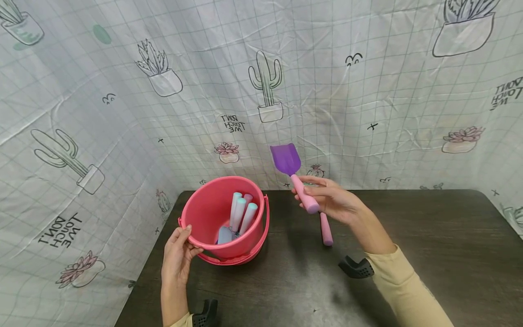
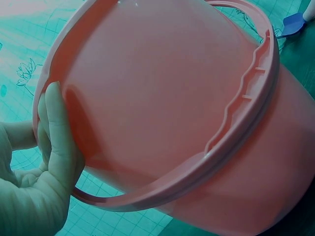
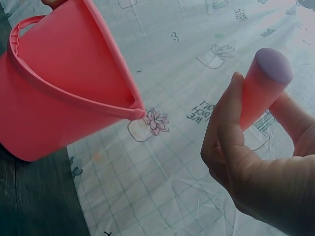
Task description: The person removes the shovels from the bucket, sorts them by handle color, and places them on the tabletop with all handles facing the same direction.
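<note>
My left hand (image 1: 178, 250) grips the near-left rim of a pink bucket (image 1: 206, 209), thumb and fingers around its edge. The bucket's mouth faces toward me, and its handle (image 2: 241, 128) hangs down along the near side. Inside stand several tools with pale handles (image 1: 239, 213) and mint ends; a grey-blue head shows at the bottom. Right of the bucket, above the table, my right hand (image 1: 335, 198) holds a toy shovel by its pink handle (image 3: 263, 93), with the purple blade (image 1: 287, 158) pointing up and away.
Another pink handle (image 1: 326, 229) lies on the dark table (image 1: 421, 236) below my right hand, its far end hidden. A white cloth printed with potted plants (image 1: 327, 100) hangs behind the table and at its left.
</note>
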Action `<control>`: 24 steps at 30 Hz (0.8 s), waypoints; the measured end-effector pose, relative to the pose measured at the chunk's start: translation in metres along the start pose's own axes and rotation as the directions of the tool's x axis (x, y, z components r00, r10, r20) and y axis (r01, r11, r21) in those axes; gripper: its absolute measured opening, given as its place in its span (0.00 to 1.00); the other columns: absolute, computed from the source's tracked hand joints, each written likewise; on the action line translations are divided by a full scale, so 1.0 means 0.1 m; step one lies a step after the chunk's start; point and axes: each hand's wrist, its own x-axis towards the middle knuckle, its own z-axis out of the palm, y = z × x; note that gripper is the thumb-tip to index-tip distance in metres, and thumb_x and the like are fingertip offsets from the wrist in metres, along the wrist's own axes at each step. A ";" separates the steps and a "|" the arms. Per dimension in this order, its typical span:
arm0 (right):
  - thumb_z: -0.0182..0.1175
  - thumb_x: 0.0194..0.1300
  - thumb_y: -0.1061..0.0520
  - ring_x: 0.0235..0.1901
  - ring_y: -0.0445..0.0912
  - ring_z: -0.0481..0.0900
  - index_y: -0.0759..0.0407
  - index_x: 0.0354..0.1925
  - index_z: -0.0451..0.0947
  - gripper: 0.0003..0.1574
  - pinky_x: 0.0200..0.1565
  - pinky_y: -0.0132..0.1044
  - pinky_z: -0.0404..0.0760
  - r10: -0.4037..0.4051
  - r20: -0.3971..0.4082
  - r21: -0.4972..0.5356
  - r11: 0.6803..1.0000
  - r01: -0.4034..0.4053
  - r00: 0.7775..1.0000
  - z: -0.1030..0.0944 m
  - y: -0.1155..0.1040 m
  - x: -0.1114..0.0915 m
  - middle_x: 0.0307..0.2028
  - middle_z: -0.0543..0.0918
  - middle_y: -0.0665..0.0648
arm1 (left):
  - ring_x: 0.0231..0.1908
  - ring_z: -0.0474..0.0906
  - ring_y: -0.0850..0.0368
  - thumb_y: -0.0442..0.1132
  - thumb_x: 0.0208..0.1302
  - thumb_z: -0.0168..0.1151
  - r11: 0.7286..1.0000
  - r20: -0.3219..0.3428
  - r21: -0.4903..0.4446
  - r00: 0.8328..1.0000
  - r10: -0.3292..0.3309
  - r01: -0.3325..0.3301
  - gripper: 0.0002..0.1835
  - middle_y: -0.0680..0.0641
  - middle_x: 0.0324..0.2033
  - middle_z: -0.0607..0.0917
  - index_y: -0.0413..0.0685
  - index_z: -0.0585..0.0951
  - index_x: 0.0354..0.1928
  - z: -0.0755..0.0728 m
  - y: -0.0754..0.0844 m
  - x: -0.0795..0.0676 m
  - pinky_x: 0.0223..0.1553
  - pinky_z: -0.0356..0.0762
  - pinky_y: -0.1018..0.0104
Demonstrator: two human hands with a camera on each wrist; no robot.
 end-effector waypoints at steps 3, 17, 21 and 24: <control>0.56 0.76 0.67 0.46 0.46 0.86 0.69 0.77 0.45 0.42 0.51 0.38 0.84 -0.008 0.005 0.007 1.000 0.008 1.000 -0.04 0.01 -0.01 0.51 0.85 0.60 | 0.24 0.85 0.61 0.38 0.81 0.52 1.000 -0.001 -0.004 1.000 0.000 0.000 0.09 0.48 0.27 0.82 0.39 0.71 0.41 0.00 0.00 0.00 0.28 0.85 0.70; 0.51 0.78 0.67 0.44 0.49 0.86 0.68 0.74 0.49 0.34 0.47 0.37 0.85 -0.039 -0.081 0.057 0.997 0.043 0.996 -0.19 -0.03 -0.09 0.46 0.85 0.61 | 0.24 0.85 0.61 0.38 0.81 0.53 1.000 -0.022 0.005 1.000 -0.009 0.009 0.10 0.48 0.27 0.82 0.38 0.71 0.41 0.01 0.00 0.01 0.28 0.85 0.70; 0.51 0.79 0.67 0.44 0.50 0.85 0.68 0.75 0.48 0.35 0.48 0.38 0.85 -0.044 -0.090 0.095 0.994 0.052 0.995 -0.23 -0.03 -0.11 0.47 0.84 0.62 | 0.24 0.85 0.61 0.38 0.81 0.53 1.000 -0.022 0.010 1.000 -0.007 0.007 0.10 0.47 0.27 0.82 0.38 0.71 0.41 0.01 0.00 0.00 0.28 0.85 0.70; 0.51 0.79 0.67 0.45 0.50 0.85 0.66 0.76 0.47 0.36 0.50 0.40 0.85 -0.038 -0.094 0.124 0.991 0.050 0.995 -0.26 -0.03 -0.13 0.48 0.84 0.62 | 0.25 0.86 0.61 0.38 0.81 0.53 1.000 -0.021 0.010 1.000 -0.006 0.006 0.10 0.47 0.27 0.82 0.39 0.71 0.40 0.01 0.00 0.00 0.28 0.85 0.70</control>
